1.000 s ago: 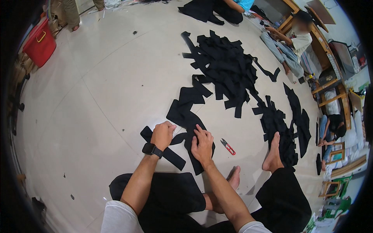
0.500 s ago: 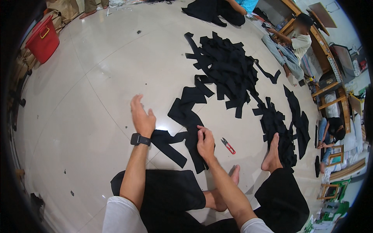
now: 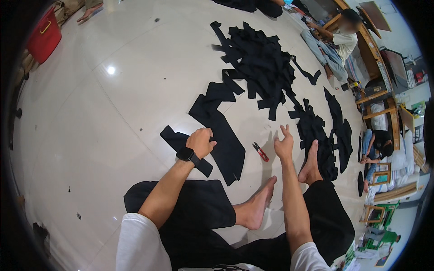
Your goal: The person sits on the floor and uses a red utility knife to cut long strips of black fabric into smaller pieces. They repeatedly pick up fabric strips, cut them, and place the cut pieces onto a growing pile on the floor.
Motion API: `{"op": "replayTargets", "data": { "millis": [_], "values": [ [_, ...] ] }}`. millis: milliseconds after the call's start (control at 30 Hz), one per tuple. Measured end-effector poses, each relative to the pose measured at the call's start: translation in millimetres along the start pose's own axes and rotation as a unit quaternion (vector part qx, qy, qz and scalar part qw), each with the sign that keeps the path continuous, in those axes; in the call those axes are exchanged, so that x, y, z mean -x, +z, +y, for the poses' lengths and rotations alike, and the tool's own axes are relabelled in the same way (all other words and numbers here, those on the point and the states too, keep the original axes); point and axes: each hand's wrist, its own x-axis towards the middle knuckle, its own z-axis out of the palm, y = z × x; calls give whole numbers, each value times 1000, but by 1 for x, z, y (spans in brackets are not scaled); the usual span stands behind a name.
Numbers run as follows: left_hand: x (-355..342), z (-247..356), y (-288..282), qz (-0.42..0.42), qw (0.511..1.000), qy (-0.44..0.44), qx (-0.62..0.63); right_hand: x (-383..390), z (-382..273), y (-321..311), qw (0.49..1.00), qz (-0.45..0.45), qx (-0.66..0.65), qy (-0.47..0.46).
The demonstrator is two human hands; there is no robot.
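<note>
My left hand (image 3: 201,142), with a black watch at the wrist, is closed on the edge of a black cloth strip (image 3: 226,140) that lies on the floor before me. Under that wrist, a shorter black strip (image 3: 173,137) sticks out to the left and toward me. My right hand (image 3: 284,147) hovers over the floor with fingers apart and nothing in it. Between the long strip and this hand lie red-handled thread snips (image 3: 261,152). Farther off, the strip runs in folds toward a big heap of black cloth strips (image 3: 261,63).
A smaller pile of black strips (image 3: 312,131) lies by my right foot (image 3: 309,165), with longer dark pieces (image 3: 337,117) beyond. A red bucket (image 3: 45,38) stands far left. People sit near wooden tables (image 3: 375,58) along the right.
My left hand, open before, has come right and closed on the cloth. My right hand has left the strip and moved right, fingers apart. The strip's near part lies flatter and wider.
</note>
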Motion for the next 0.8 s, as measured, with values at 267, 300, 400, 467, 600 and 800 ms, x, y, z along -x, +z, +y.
{"op": "replayTargets", "data": {
  "millis": [267, 300, 400, 467, 600, 800],
  "values": [
    [-8, 0, 2, -92, 924, -139, 343, 70, -70, 55, 993, -46, -99, -37],
    [-6, -4, 2, -91, 918, -141, 360, 80, -91, 61, 991, -70, -95, -63],
    [-8, 1, 4, -87, 923, -134, 349, 92, -110, 72, 967, -60, -82, -234],
    [-10, -3, 8, -61, 937, -117, 324, 97, -113, 78, 970, -93, -28, -221],
    [-15, -18, 16, 4, 949, -98, 300, 98, -111, 82, 972, -137, -23, -188],
    [-15, -11, 1, -37, 964, -91, 247, 95, -107, 78, 969, -149, -34, -196]
  ]
}}
